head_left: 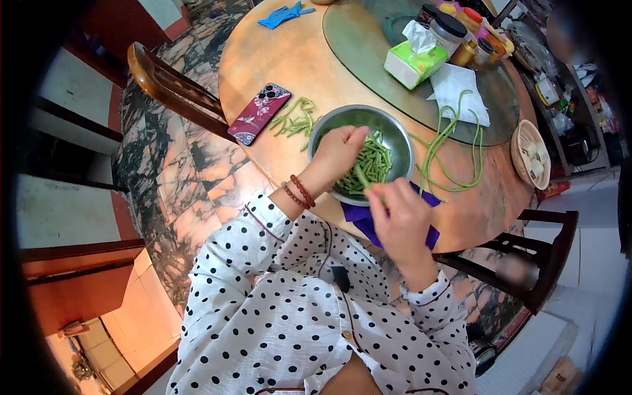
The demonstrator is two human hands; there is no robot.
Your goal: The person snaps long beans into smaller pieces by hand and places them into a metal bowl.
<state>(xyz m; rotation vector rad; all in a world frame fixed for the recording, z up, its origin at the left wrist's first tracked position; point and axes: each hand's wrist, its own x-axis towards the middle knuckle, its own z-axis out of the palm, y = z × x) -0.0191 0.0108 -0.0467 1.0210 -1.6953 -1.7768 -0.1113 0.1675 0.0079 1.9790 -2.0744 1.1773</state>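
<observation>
Pinched nearly closed, right hand (pixel 399 214) has a green bean piece (pixel 361 176) between its fingertips; left hand (pixel 340 153) curled over metal bowl (pixel 318 129), its hold unclear. Piece is over bowl's near side, short cut beans (pixel 374 160) inside, slim, matte green. Bowl sits near table edge (pixel 289 186), long beans (pixel 424 172) just right, phone (pixel 260 113) left; bare wood between phone and blue glove (pixel 284 16).

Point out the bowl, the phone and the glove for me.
Bowl (pixel 401 149): head view, bare inner wall.
Phone (pixel 259 116): head view, middle of its back.
Glove (pixel 283 16): head view, middle.
</observation>
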